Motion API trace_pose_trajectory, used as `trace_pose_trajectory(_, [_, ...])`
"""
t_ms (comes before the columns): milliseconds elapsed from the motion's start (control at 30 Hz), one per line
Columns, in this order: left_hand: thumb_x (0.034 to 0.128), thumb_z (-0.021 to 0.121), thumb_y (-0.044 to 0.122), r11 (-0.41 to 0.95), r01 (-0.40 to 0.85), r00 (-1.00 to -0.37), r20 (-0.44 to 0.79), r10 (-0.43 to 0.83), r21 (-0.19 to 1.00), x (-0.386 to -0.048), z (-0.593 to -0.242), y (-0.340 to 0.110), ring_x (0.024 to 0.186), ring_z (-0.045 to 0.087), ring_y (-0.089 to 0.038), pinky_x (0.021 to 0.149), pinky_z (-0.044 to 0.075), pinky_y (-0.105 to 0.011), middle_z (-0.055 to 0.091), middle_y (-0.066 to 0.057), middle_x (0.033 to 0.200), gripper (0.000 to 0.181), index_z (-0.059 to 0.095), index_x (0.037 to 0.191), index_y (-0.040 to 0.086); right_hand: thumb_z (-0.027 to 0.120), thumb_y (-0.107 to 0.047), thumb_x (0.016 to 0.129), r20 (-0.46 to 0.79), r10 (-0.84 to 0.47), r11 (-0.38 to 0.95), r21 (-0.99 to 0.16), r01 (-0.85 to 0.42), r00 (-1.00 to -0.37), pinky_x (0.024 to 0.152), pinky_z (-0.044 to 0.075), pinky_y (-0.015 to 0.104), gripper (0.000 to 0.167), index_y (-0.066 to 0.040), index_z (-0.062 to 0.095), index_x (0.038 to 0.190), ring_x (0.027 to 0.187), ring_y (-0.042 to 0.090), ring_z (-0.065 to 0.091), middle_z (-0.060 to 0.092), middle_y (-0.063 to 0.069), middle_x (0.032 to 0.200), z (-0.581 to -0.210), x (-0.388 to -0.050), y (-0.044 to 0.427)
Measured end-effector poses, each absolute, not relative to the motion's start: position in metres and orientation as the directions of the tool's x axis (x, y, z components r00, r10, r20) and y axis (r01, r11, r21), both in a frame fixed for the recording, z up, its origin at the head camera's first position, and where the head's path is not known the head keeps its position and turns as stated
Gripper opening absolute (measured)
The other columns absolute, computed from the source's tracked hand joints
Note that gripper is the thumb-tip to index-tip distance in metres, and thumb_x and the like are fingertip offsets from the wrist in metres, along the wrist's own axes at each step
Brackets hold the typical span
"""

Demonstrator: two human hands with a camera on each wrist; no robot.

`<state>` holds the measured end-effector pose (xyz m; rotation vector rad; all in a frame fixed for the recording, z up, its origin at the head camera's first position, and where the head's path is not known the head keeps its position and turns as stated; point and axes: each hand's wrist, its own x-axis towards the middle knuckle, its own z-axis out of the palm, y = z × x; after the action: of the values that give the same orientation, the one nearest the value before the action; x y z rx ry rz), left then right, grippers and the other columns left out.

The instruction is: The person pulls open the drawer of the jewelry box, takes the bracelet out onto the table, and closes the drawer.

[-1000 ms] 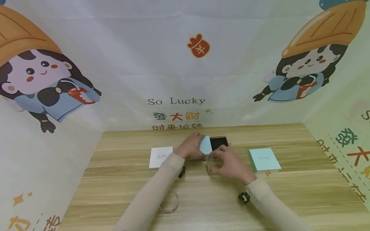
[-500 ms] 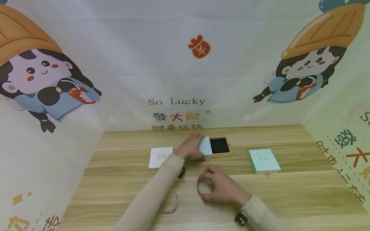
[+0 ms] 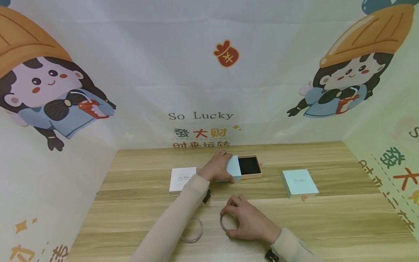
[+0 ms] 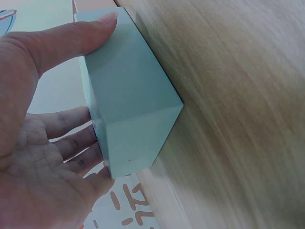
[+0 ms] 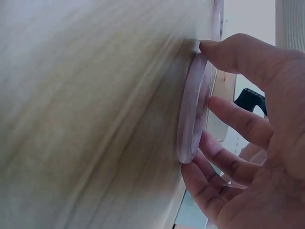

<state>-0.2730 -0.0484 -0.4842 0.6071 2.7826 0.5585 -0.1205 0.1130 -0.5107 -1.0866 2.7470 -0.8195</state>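
The head view shows a person's left arm reaching well over the tabletop [image 3: 343, 225], with the left hand [image 3: 214, 166] near the far edge, wrapped round a pale blue box [image 3: 234, 167]: thumb along its near side, fingers round the opposite side. A drawer [image 3: 252, 177] with a black lining [image 3: 250, 165] stands pulled out toward the tabletop's right edge. The right hand [image 3: 247, 220], well apart and closer to the near edge, points inward with wrist low and fingers arched, thumb and fingertips pinching a clear pinkish bangle [image 5: 189, 119] across its width. The bangle lies about level at the wood; whether it touches cannot be told. Just beside the left sleeve [image 3: 167, 222], toward the near edge, a second bangle [image 3: 194, 241] lies flat. A white box [image 3: 182, 177], partly covered by that sleeve, sits toward the far left corner, and a mint box [image 3: 299, 182] toward the far right corner. A printed backdrop [image 3: 262, 102] rises behind the far edge.
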Motion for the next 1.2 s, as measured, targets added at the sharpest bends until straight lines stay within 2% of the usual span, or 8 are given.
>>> trace_pose_trajectory(200, [0.0750,0.091,0.032,0.843,0.351,-0.888,-0.141,0.438,0.408,-0.274,-0.485,-0.049,0.146,0.038,-0.032,0.114,0.042,-0.045,0.039,-0.013,0.161,0.097,0.042,0.155,0.009,0.086,-0.033,0.077,0.081,-0.649,0.621,-0.519,-0.588,-0.757,0.094,0.051,0.033,0.041,-0.023,0.073,0.114,0.108,0.012,0.047,0.056,-0.007,0.114,-0.512,-0.122,0.113])
trace_pose_trajectory(500, [0.0749,0.090,0.031,0.837,0.344,-0.887,-0.145,0.438,0.425,-0.271,-0.482,-0.050,0.147,0.037,-0.033,0.116,0.041,-0.046,0.040,-0.014,0.160,0.096,0.042,0.155,0.009,0.084,-0.041,0.081,0.103,-0.666,0.590,-0.534,-0.606,-0.739,0.101,0.051,0.036,0.041,-0.024,0.071,0.116,0.112,0.010,0.052,0.061,-0.009,0.113,-0.511,-0.125,0.117])
trace_pose_trajectory(900, [0.0758,0.090,0.030,0.838,0.341,-0.887,-0.149,0.437,0.427,-0.269,-0.479,-0.050,0.150,0.035,-0.033,0.120,0.037,-0.046,0.039,-0.014,0.161,0.095,0.042,0.155,0.008,0.080,-0.041,0.083,0.157,-0.680,0.565,-0.511,-0.648,-0.716,0.100,0.052,0.035,0.034,-0.024,0.073,0.111,0.111,0.009,0.058,0.066,-0.012,0.110,-0.508,-0.133,0.126])
trace_pose_trajectory(1033, [0.0750,0.090,0.030,0.835,0.353,-0.887,-0.134,0.443,0.423,-0.268,-0.479,-0.049,0.146,0.039,-0.033,0.117,0.040,-0.045,0.041,-0.013,0.159,0.095,0.043,0.154,0.008,0.080,-0.038,0.083,0.166,-0.661,0.574,-0.516,-0.636,-0.732,0.114,0.045,0.044,0.034,-0.019,0.073,0.111,0.111,0.011,0.060,0.067,-0.009,0.110,-0.505,-0.140,0.132])
trace_pose_trajectory(1100, [0.0746,0.090,0.031,0.834,0.358,-0.886,-0.129,0.445,0.420,-0.269,-0.479,-0.049,0.145,0.039,-0.032,0.117,0.040,-0.045,0.042,-0.013,0.159,0.095,0.043,0.154,0.008,0.080,-0.037,0.084,0.164,-0.654,0.582,-0.514,-0.630,-0.738,0.120,0.037,0.050,0.035,-0.017,0.072,0.112,0.113,0.014,0.060,0.067,-0.008,0.112,-0.504,-0.144,0.135])
trace_pose_trajectory(1200, [0.0749,0.090,0.031,0.833,0.363,-0.884,-0.128,0.449,0.417,-0.269,-0.480,-0.049,0.144,0.040,-0.032,0.116,0.040,-0.045,0.042,-0.013,0.158,0.095,0.043,0.154,0.008,0.079,-0.037,0.086,0.155,-0.644,0.598,-0.510,-0.619,-0.750,0.121,0.036,0.050,0.034,-0.017,0.073,0.113,0.116,0.016,0.060,0.067,-0.007,0.114,-0.504,-0.151,0.140])
